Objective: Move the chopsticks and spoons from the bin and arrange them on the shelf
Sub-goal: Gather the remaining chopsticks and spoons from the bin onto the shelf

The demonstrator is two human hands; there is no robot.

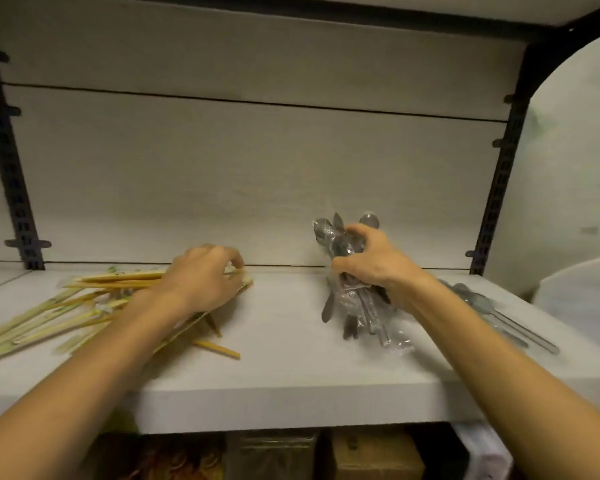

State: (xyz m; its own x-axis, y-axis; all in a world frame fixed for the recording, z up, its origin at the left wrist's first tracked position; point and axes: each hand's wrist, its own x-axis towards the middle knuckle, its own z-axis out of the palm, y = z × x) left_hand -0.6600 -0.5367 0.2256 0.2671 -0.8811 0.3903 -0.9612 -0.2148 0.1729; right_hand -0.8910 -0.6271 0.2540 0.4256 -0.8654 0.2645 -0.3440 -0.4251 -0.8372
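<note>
Lying on the shelf (284, 344) at left, the chopsticks (84, 303) fan out under the left hand (201, 275), whose curled fingers pinch a few. Right of it, the right hand (371, 265) grips a bundle of spoons (343, 244) (wrapped in clear plastic), more spoons (499, 313) beyond.

Left hand (203, 275) grips chopsticks (84, 306) at frame left on white shelf (284, 368). Right hand (374, 261) grips bagged spoons (347, 271), bowls up, right of centre. More spoons (499, 313) lie far right.
</note>
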